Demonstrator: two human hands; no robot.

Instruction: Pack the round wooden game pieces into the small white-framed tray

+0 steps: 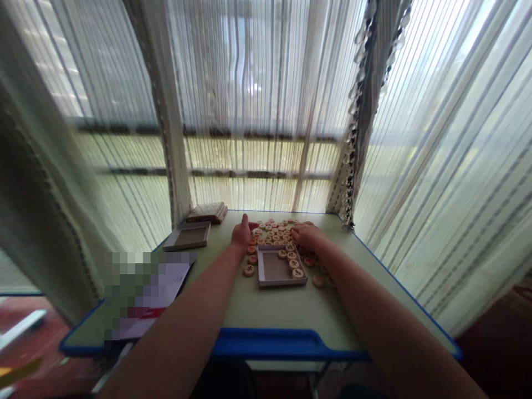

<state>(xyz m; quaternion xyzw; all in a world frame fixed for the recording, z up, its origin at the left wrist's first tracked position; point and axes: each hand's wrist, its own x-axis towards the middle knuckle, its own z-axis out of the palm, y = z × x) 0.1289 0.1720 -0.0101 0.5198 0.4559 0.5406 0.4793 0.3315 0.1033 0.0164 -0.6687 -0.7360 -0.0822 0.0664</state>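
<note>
Several round wooden game pieces (272,233) with red and dark characters lie heaped on a green table (266,310). My left hand (241,233) rests at the left side of the heap, thumb out and fingers curved against the pieces. My right hand (306,235) lies palm down on the right side of the heap, fingers bent over the pieces. Just in front of both hands sits a shallow grey box tray (274,269) with a few pieces along its right side. More pieces lie loose left (249,270) and right (318,281) of the tray.
A second shallow grey tray (188,236) and a folded board or book (208,212) lie at the far left of the table. A paper sheet (166,285) sits near the left edge. The table has a blue rim (270,343). Sheer curtains (436,166) close around it.
</note>
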